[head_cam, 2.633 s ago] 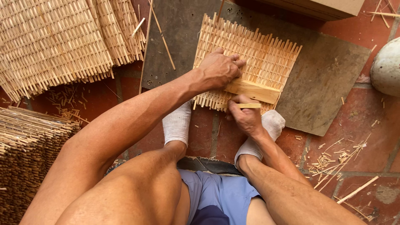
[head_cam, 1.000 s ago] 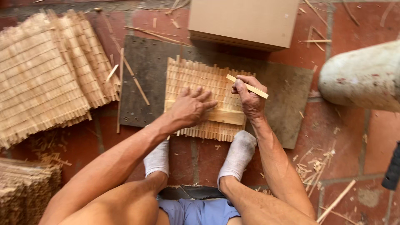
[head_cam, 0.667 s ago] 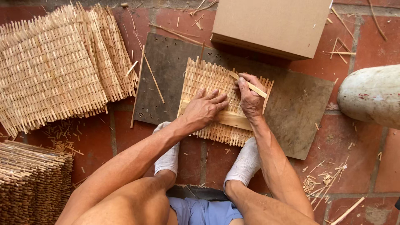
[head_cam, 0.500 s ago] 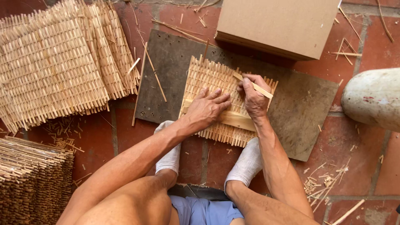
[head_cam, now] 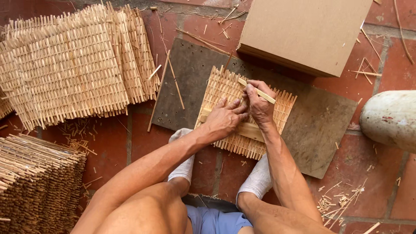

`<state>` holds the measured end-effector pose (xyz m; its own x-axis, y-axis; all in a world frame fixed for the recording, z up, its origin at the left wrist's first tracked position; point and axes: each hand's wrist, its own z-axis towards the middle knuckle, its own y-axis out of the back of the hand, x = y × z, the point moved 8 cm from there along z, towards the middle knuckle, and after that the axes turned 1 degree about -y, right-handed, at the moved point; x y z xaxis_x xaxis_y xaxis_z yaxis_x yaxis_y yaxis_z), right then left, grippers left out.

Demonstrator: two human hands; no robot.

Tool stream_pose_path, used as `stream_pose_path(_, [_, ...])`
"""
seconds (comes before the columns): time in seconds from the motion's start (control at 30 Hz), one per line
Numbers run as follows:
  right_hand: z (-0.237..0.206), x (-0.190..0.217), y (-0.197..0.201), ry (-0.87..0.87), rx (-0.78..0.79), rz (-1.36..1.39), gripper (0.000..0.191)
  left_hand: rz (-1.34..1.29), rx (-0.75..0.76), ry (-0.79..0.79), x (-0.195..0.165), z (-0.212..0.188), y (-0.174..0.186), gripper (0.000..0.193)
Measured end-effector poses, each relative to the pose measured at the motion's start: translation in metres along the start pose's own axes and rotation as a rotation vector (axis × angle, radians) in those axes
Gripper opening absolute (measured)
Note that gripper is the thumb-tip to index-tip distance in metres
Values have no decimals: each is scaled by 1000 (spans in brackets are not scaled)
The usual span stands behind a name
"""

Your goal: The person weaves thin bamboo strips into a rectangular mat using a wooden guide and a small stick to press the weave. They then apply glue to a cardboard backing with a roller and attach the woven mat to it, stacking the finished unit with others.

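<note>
The woven bamboo mat [head_cam: 242,117] lay on a dark board [head_cam: 320,130] on the brick floor [head_cam: 381,190], just past the person's two white-socked feet [head_cam: 182,164], w/ its far edge toward 12 o'clock.

L hand [head_cam: 223,119] was spread flat, palm down, pressing on the mat's mid-left part and on a wider flat slat [head_cam: 247,129] crossing it. R hand [head_cam: 259,104] sat at abt 1 o'clock of the L, fingers curled in a pinch on a thin bamboo strip [head_cam: 256,90] that angled across the mat's top; thumb and fingertips met on it near its middle.

Handling, as judged: mat looked light, dry, springy, prob. stiff along the slats but flexy across them; loose ends at the edges looked splintery and could snap or slide out. Best held down flat by a spread palm, not lifted by one corner. The strip looked v. light, thin, brittle-ish; a pinch near mid-length, close to where it meets the weave, would stop it bowing.

Around: a stack of finished mats [head_cam: 73,69] at 10 o'clock, a bundle of cut sticks [head_cam: 39,182] at 8 o'clock, a cardboard box [head_cam: 303,30] at 1 o'clock, a pale rounded object [head_cam: 390,119] at 3 o'clock, offcuts [head_cam: 338,201] scattered at 4 o'clock.
</note>
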<state>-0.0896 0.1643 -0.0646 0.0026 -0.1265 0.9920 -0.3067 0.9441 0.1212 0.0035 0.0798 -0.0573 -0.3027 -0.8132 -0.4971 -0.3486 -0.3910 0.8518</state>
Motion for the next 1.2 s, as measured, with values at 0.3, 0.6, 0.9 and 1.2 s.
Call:
stream_pose_path(0.3, [11, -5, 2, -77, 35, 60, 18, 34, 82, 20, 3, 5, -6, 45])
stream_pose_path(0.6, [23, 14, -45, 50, 120, -64, 19, 74, 187, 40, 11, 3, -18, 36])
stream_pose_path(0.9, [32, 7, -46, -19, 134, -37, 16, -49, -61, -23, 12, 4, -10, 47])
stream_pose_path(1.2, [26, 11, -33, 62, 131, -44, 16, -20, 86, 43, 13, 5, -9, 36])
